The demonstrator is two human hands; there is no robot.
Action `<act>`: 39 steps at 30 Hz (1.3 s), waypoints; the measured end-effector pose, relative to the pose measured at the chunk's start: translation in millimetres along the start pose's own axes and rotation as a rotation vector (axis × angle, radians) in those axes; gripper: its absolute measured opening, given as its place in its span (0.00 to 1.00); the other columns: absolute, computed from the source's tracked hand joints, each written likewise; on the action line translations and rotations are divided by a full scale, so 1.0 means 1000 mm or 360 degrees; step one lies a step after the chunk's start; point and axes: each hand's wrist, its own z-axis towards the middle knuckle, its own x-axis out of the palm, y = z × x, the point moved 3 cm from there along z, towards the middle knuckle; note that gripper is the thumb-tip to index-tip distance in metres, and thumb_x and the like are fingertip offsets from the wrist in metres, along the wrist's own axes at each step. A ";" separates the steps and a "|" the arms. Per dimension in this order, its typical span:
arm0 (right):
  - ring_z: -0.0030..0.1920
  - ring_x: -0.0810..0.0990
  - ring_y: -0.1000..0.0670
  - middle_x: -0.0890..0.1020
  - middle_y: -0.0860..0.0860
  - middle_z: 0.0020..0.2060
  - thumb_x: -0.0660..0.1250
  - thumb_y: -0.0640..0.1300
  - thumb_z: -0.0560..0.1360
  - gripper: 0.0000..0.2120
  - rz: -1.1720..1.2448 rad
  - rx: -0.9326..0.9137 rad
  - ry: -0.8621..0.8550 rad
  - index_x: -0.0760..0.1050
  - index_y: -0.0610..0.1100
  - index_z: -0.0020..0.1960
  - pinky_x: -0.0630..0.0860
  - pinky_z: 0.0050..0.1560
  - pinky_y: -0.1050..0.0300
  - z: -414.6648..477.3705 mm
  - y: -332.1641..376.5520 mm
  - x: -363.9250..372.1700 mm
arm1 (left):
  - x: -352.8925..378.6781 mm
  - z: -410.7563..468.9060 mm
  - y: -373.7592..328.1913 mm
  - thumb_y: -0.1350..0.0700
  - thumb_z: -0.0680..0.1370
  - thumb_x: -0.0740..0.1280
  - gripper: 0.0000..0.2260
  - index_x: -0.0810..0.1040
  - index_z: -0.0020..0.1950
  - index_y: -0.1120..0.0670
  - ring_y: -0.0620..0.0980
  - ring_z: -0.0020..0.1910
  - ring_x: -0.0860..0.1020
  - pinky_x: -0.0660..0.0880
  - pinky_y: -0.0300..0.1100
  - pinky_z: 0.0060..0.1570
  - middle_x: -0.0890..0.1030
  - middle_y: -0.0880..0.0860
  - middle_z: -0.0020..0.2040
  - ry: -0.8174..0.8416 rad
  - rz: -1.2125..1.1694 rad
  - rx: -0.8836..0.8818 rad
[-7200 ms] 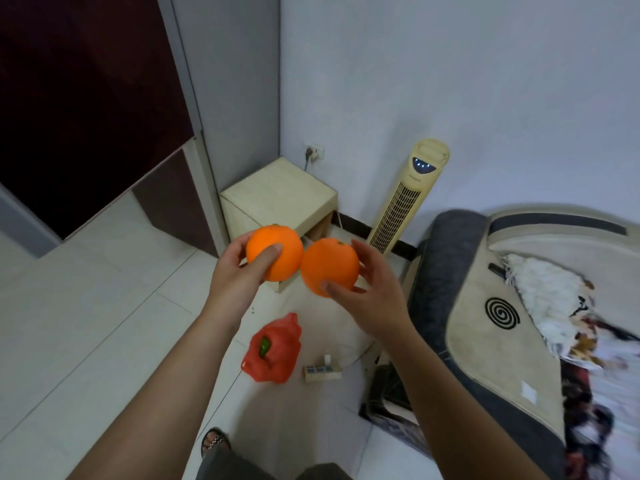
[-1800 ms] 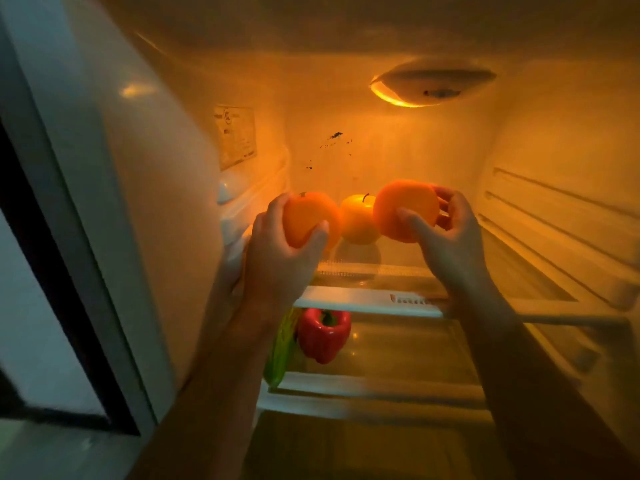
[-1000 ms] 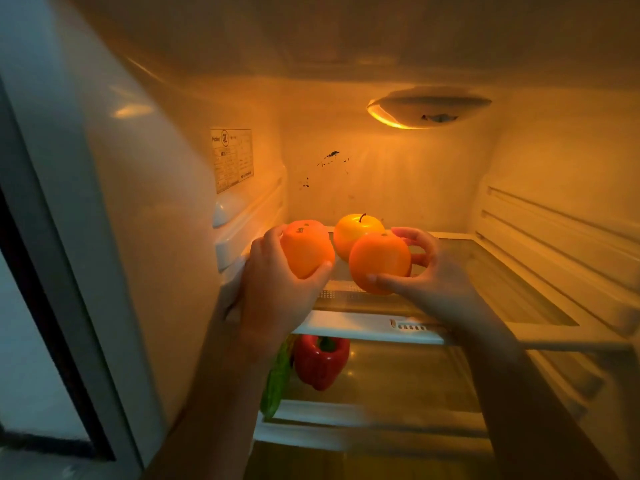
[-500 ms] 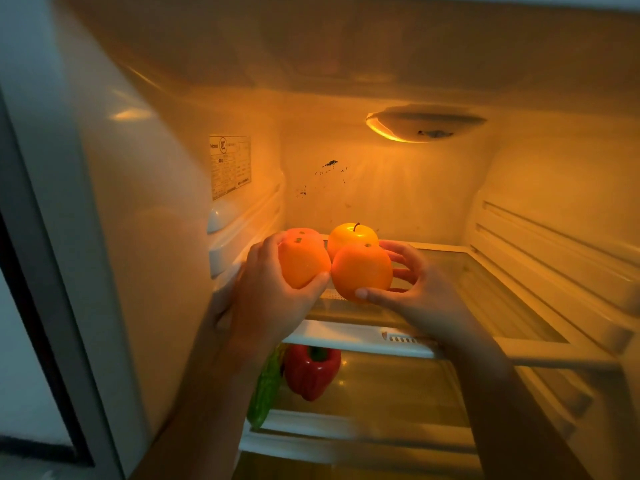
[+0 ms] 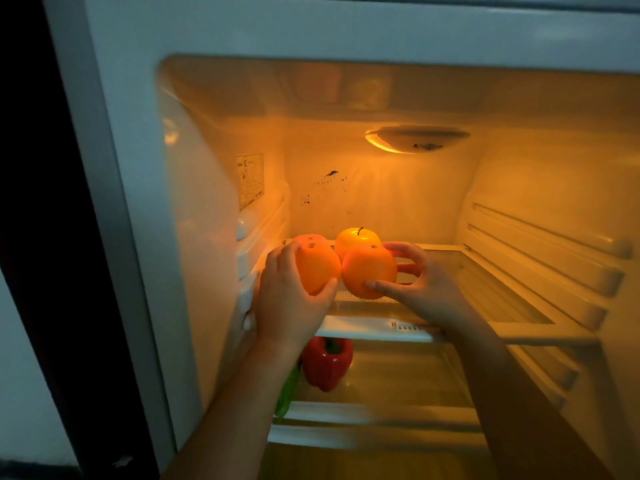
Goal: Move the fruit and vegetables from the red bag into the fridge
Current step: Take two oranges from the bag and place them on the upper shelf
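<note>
Oranges: your left hand [image 5: 287, 299] grips one [image 5: 317, 268], your right hand [image 5: 415, 285] the other [image 5: 369, 271], touching above the upper shelf's front edge [image 5: 374, 329]; open shelf lies right.

Only one piece of print shows, and none of it can be read. A pale rectangular sticker [image 5: 250, 180] is fixed to the left inner wall of the fridge [image 5: 194, 237], up and to the left of the yellow apple [image 5: 356, 239] that sits at the back of the upper shelf. It carries a small round mark near its top edge and rows of fine dark print below, too small and blurred to make out as letters or numbers. Nearer than the apple, the white front trim of the same shelf [image 5: 405, 327] bears a short row of small marks, which could be slots or print; which, I cannot tell.
</note>
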 end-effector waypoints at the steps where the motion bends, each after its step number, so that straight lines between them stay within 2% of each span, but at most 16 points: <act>1: 0.56 0.75 0.54 0.75 0.53 0.60 0.77 0.51 0.64 0.33 0.0000 0.0001 -0.0004 0.68 0.54 0.66 0.69 0.40 0.67 0.001 0.000 0.001 | -0.001 -0.001 0.000 0.42 0.69 0.71 0.33 0.63 0.70 0.49 0.52 0.64 0.70 0.72 0.48 0.58 0.69 0.51 0.67 -0.0020 0.0001 0.0009; 5: 0.50 0.75 0.58 0.75 0.54 0.58 0.78 0.50 0.63 0.34 -0.0008 -0.0055 0.0007 0.68 0.53 0.65 0.71 0.38 0.69 0.004 0.004 0.008 | -0.002 0.002 0.002 0.46 0.68 0.72 0.31 0.66 0.68 0.52 0.53 0.64 0.70 0.70 0.48 0.59 0.70 0.53 0.65 -0.0102 -0.0042 0.0036; 12: 0.57 0.71 0.55 0.70 0.52 0.67 0.78 0.53 0.62 0.41 -0.0149 -0.0094 0.0002 0.63 0.53 0.70 0.71 0.39 0.70 0.005 0.007 0.013 | -0.003 0.002 0.001 0.46 0.70 0.70 0.31 0.65 0.69 0.53 0.53 0.67 0.66 0.66 0.46 0.63 0.68 0.54 0.67 -0.0158 -0.0056 0.0076; 17: 0.62 0.73 0.52 0.71 0.53 0.67 0.75 0.55 0.64 0.38 -0.0168 -0.0083 -0.0223 0.64 0.52 0.70 0.75 0.52 0.57 -0.016 0.014 0.000 | -0.003 -0.005 -0.003 0.45 0.72 0.68 0.31 0.63 0.71 0.52 0.54 0.71 0.61 0.61 0.47 0.68 0.64 0.54 0.72 -0.0046 0.0036 0.0095; 21: 0.61 0.73 0.54 0.73 0.53 0.65 0.73 0.55 0.66 0.35 -0.0158 -0.0077 -0.0342 0.65 0.51 0.69 0.75 0.53 0.56 -0.045 0.015 -0.007 | -0.015 -0.016 -0.008 0.46 0.72 0.68 0.31 0.62 0.71 0.54 0.55 0.71 0.60 0.60 0.49 0.69 0.62 0.55 0.72 0.0010 -0.0015 0.0171; 25: 0.58 0.74 0.56 0.74 0.55 0.62 0.74 0.55 0.66 0.33 -0.0317 -0.0111 -0.0287 0.67 0.53 0.68 0.76 0.51 0.58 -0.073 0.019 -0.005 | -0.034 -0.036 -0.016 0.43 0.74 0.65 0.29 0.61 0.72 0.50 0.52 0.71 0.61 0.64 0.51 0.67 0.62 0.51 0.73 0.0077 -0.0101 0.0318; 29: 0.58 0.74 0.57 0.76 0.55 0.61 0.74 0.55 0.66 0.33 -0.0412 -0.0187 -0.0252 0.68 0.52 0.67 0.76 0.57 0.53 -0.103 0.030 -0.005 | -0.046 -0.058 -0.021 0.44 0.74 0.65 0.28 0.62 0.72 0.50 0.49 0.71 0.60 0.62 0.42 0.63 0.63 0.49 0.73 0.0191 -0.0051 0.0431; 31: 0.58 0.74 0.57 0.76 0.56 0.61 0.73 0.56 0.66 0.32 -0.0437 -0.0208 -0.0244 0.67 0.53 0.68 0.75 0.58 0.52 -0.121 0.035 -0.006 | -0.049 -0.073 -0.021 0.43 0.75 0.64 0.28 0.62 0.72 0.48 0.48 0.72 0.59 0.57 0.36 0.61 0.62 0.48 0.73 0.0264 -0.0014 0.0452; 33: 0.59 0.74 0.57 0.76 0.57 0.61 0.72 0.57 0.67 0.32 -0.0433 -0.0227 -0.0235 0.67 0.54 0.68 0.75 0.58 0.51 -0.142 0.036 -0.005 | -0.051 -0.088 -0.017 0.41 0.74 0.64 0.28 0.61 0.72 0.48 0.48 0.72 0.60 0.54 0.37 0.63 0.62 0.48 0.73 0.0329 -0.0003 0.0470; 39: 0.61 0.71 0.62 0.74 0.62 0.61 0.71 0.58 0.68 0.31 -0.0210 -0.0092 -0.0141 0.65 0.60 0.68 0.74 0.58 0.56 -0.235 0.014 0.002 | -0.064 -0.152 -0.014 0.42 0.74 0.65 0.26 0.64 0.70 0.48 0.45 0.67 0.65 0.60 0.34 0.58 0.66 0.46 0.69 0.0483 0.0044 0.0453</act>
